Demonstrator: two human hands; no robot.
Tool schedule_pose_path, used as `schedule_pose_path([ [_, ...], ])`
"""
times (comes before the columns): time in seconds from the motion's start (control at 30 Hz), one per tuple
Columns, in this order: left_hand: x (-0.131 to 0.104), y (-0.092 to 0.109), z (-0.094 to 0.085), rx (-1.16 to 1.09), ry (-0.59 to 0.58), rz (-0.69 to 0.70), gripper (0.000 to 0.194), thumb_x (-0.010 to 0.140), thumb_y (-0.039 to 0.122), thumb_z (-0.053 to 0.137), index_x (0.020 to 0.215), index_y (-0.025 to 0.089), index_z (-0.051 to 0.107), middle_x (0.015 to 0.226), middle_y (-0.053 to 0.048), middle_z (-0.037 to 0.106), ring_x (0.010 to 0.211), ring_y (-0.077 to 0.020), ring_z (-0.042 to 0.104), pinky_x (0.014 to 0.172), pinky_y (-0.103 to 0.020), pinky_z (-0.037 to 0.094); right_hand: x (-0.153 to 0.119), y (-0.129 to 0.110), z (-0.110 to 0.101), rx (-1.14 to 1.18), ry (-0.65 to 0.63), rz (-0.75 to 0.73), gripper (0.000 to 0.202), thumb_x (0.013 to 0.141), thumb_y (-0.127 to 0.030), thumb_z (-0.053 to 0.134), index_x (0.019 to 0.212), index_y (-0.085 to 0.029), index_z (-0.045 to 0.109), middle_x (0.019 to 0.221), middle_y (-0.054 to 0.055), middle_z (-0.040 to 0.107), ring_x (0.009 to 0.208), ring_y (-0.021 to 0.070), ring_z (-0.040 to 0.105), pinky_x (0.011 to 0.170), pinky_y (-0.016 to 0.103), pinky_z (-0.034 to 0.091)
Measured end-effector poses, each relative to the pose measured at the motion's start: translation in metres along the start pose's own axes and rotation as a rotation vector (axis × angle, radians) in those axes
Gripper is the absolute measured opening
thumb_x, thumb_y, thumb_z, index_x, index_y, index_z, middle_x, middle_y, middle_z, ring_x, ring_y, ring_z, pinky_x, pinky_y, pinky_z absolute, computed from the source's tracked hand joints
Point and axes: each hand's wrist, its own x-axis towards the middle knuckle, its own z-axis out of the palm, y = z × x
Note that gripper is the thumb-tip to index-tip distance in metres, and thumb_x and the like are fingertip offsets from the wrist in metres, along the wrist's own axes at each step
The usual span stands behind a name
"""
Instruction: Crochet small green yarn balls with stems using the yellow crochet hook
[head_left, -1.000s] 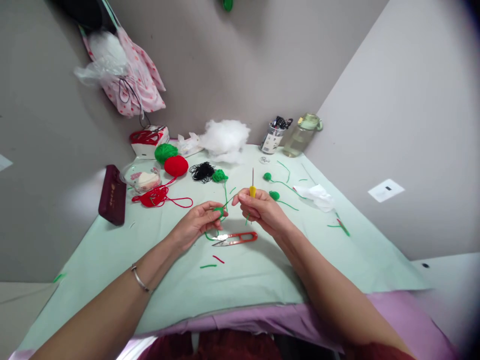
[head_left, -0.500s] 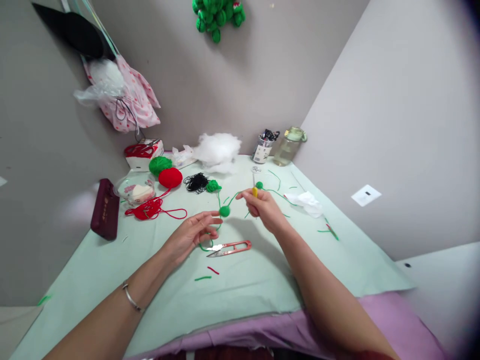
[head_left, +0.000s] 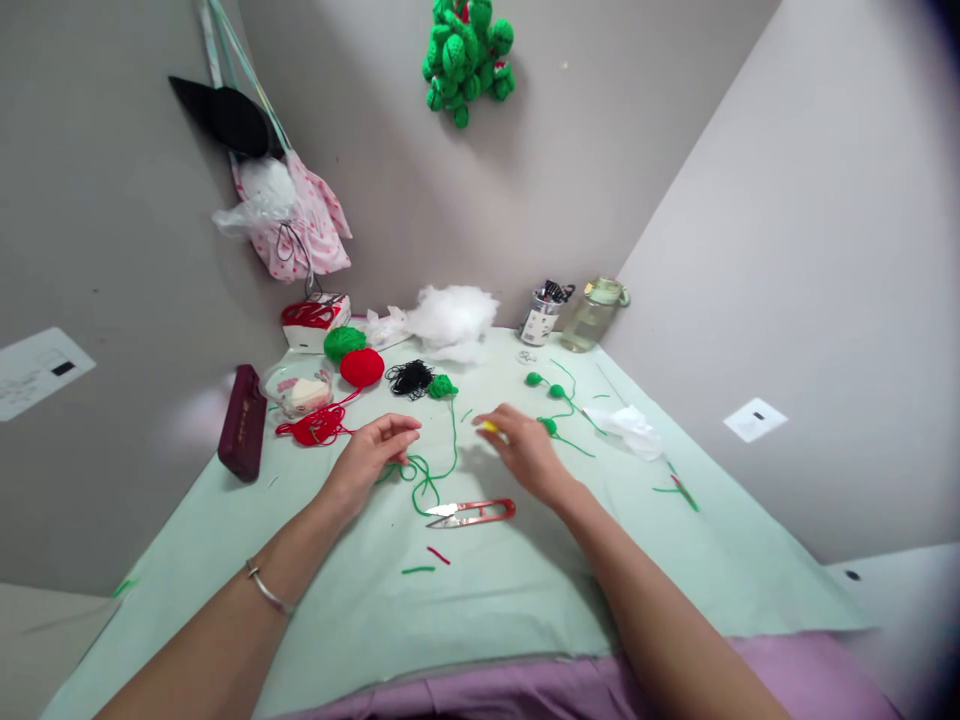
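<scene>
My left hand point(head_left: 375, 450) is closed, thumb and fingers pinched at the loose green yarn point(head_left: 454, 440). That strand trails in loops over the table and runs back to a small wound green bundle point(head_left: 443, 386). In my right hand point(head_left: 521, 450) is a slim tool with a yellow handle point(head_left: 490, 427), perhaps a crochet hook; its tip cannot be made out. Just beyond the right hand lie small green crocheted balls with yarn tails: one ball point(head_left: 532, 379), a second ball point(head_left: 556, 391) and a third ball point(head_left: 548, 427). Red-handled thread snips point(head_left: 472, 513) rest between my forearms.
Behind are a red yarn ball point(head_left: 362, 368), green yarn ball point(head_left: 345, 344), black yarn point(head_left: 410, 379), white stuffing point(head_left: 454, 318), a pen cup point(head_left: 541, 318) and a bottle point(head_left: 595, 316). A maroon case point(head_left: 243, 424) stands left; crumpled white tissue point(head_left: 630, 430) lies right.
The green ball between my hands has left that spot; three balls now show beside my right hand. My left fingers have closed at the yarn. The camera view has shifted.
</scene>
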Motion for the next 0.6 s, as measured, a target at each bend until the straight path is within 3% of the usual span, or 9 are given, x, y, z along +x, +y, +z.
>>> schedule_pose_path([
  [0.1,0.000,-0.001,-0.003,0.200,-0.025,0.069,0.024,0.067,0.030,0.085,0.091,0.022,0.081,0.085,0.000,0.067,0.068,-0.0145,0.052,0.066,-0.028,0.044,-0.009,-0.023,0.024,-0.066,-0.226,-0.115,0.020,0.094,-0.019,0.072,0.108,-0.030,0.079,0.100,0.001,0.075,0.080,0.0161,0.070,0.073,0.025,0.045],
  [0.23,-0.001,-0.005,-0.006,0.365,-0.044,0.141,0.010,0.063,0.022,0.082,0.072,0.025,0.078,0.083,-0.001,0.064,0.075,-0.0192,0.052,0.070,-0.031,0.041,-0.008,-0.025,0.036,-0.171,-0.304,-0.098,0.018,0.097,-0.014,0.062,0.099,-0.024,0.077,0.101,0.005,0.073,0.073,0.0162,0.067,0.066,0.028,0.038],
  [0.33,0.000,-0.006,-0.006,0.391,-0.014,0.179,0.007,0.069,0.025,0.079,0.066,0.024,0.072,0.081,-0.001,0.063,0.076,-0.0200,0.052,0.072,-0.031,0.040,-0.001,-0.015,0.028,-0.215,-0.249,-0.012,0.029,0.102,-0.012,0.047,0.112,-0.022,0.073,0.116,0.011,0.072,0.080,0.0194,0.069,0.069,0.030,0.041],
  [0.43,0.003,-0.004,-0.008,0.344,0.038,0.187,0.010,0.076,0.032,0.077,0.075,0.023,0.071,0.080,-0.001,0.065,0.077,-0.0199,0.056,0.073,-0.031,0.042,0.000,-0.013,0.011,-0.185,-0.221,0.021,0.033,0.108,-0.018,0.041,0.131,-0.022,0.065,0.131,0.015,0.069,0.097,0.0230,0.071,0.080,0.033,0.047],
  [0.5,0.006,-0.003,-0.010,0.296,0.068,0.172,0.017,0.077,0.037,0.078,0.079,0.022,0.071,0.078,0.000,0.067,0.075,-0.0194,0.058,0.071,-0.030,0.043,-0.004,-0.018,0.000,-0.120,-0.300,-0.033,0.026,0.108,-0.031,0.053,0.129,-0.025,0.066,0.128,0.010,0.072,0.101,0.0217,0.071,0.083,0.031,0.049],
  [0.6,0.008,-0.003,-0.013,0.230,0.103,0.142,0.024,0.076,0.042,0.082,0.081,0.021,0.071,0.076,0.000,0.069,0.073,-0.0179,0.060,0.071,-0.029,0.044,-0.013,-0.028,-0.012,-0.045,-0.486,-0.129,0.026,0.089,-0.043,0.082,0.107,-0.027,0.073,0.109,0.001,0.075,0.091,0.0179,0.070,0.076,0.025,0.049],
])
